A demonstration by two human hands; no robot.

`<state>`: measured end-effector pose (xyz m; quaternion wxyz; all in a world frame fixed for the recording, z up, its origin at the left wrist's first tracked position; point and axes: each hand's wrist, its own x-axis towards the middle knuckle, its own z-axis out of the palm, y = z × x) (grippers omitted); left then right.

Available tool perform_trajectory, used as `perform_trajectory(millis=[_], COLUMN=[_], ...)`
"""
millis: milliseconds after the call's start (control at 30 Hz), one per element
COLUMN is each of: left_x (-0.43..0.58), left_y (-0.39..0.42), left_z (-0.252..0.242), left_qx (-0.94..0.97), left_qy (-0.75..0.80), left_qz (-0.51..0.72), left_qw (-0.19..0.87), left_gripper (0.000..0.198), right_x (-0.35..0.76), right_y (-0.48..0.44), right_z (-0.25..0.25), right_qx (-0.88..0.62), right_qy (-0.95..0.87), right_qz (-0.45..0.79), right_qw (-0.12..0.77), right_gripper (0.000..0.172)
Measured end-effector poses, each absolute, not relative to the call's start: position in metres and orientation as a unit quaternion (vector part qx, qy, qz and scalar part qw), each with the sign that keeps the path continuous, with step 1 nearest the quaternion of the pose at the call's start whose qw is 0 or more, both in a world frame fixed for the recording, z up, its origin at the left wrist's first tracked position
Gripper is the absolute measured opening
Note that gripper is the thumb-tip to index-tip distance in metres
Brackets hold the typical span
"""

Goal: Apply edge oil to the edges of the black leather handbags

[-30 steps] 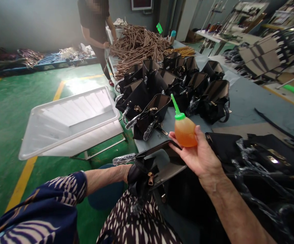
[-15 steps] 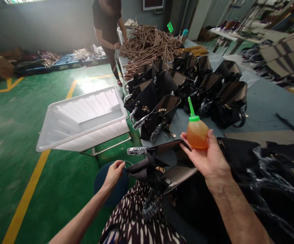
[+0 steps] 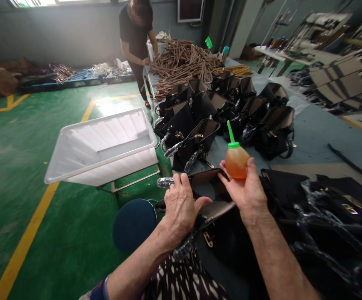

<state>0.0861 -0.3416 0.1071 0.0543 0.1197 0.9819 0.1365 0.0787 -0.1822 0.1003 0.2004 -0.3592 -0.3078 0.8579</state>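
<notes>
A black handbag [image 3: 213,179] with a tan lining lies mouth up at the table's near edge, over my lap. My left hand [image 3: 181,208] grips its left side, fingers over the top and thumb across the opening. Under that hand the bag's side and zip pull are mostly hidden. My right hand [image 3: 246,187] holds a squeeze bottle [image 3: 237,162] of amber liquid, its green spout pointing up. The right fingertips also touch the bag's far rim. A plastic-wrapped handle [image 3: 165,182] sticks out left of the bag.
Several black handbags [image 3: 196,143] crowd the table [image 3: 312,125], with more [image 3: 333,200] at right. Brown straps [image 3: 188,60] are heaped behind, beside a standing person [image 3: 137,37]. A white plastic tub [image 3: 102,146] on a stand and a round blue stool [image 3: 133,225] are at left.
My left hand has moved right and up, from beside the bag's left end onto the bag. My right hand still holds the bottle, slightly shifted left in view.
</notes>
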Motion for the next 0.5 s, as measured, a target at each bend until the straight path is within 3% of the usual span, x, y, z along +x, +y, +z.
perform_trajectory(millis=[233,500], left_x=[0.078,0.066], left_y=[-0.324,-0.330], left_z=[0.087,0.081], left_qx=[0.089,0.088], left_qy=[0.988,0.988], left_qz=[0.103,0.079], left_qw=[0.066,0.094], left_gripper=[0.111,0.079], right_x=[0.078,0.078], right_y=[-0.189,-0.190], right_z=[0.100,0.097], right_qx=[-0.356,-0.348], right_qy=[-0.304,-0.310], right_qz=[0.855,0.852], right_qw=[0.223,0.240], right_gripper=[0.037,0.038])
